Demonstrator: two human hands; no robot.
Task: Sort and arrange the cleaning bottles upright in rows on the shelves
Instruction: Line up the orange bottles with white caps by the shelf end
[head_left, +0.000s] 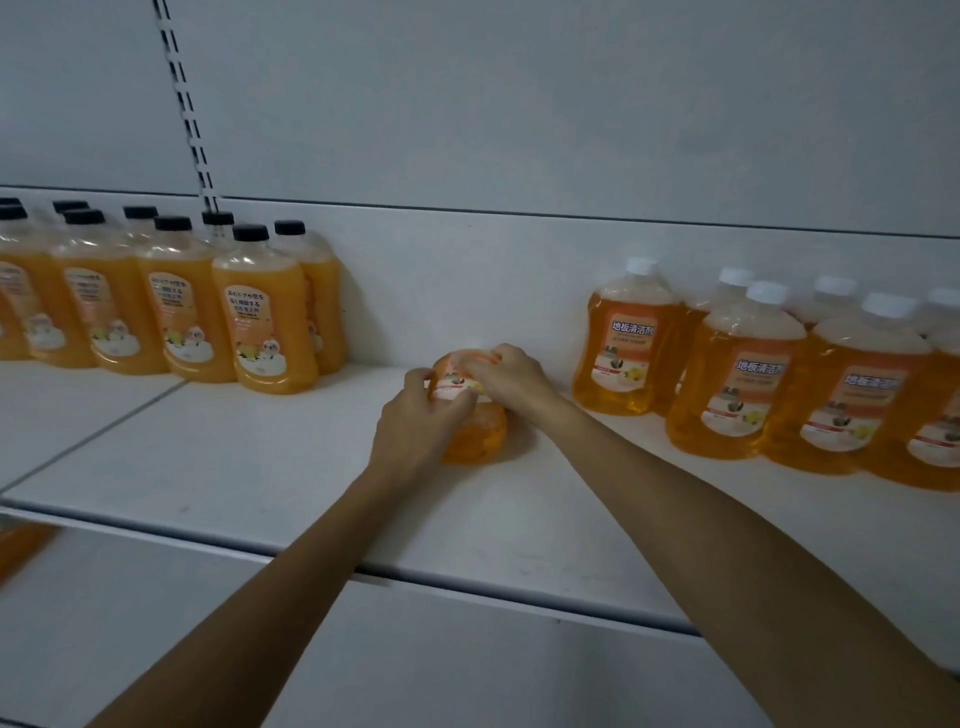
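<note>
Broadly, a smooth, matte white back panel (519, 104) fills the far side, crossed by a slotted metal upright (182, 93) with dark punched holes. Below it runs a flat white shelf (234, 457), its panels meeting at a thin seam on the left and ending in a pale near lip.

On the right, a group of white-capped bottles (737, 374) stands upright in rows. They are broad-shouldered clear plastic holding translucent amber liquid, with orange-and-white labels. On the far left, black-capped bottles (265, 322) stand upright too, slimmer and rounder, their liquid cloudy orange.

Between the two groups, well apart from both, one bottle (478, 434) sits on the shelf, tilted with its rounded orange base toward the near edge and its label facing up; its cap is hidden. The left hand (415, 421) curls round its left side, and the right hand (514, 376) grips its upper far end, fingers bent over the label.
</note>
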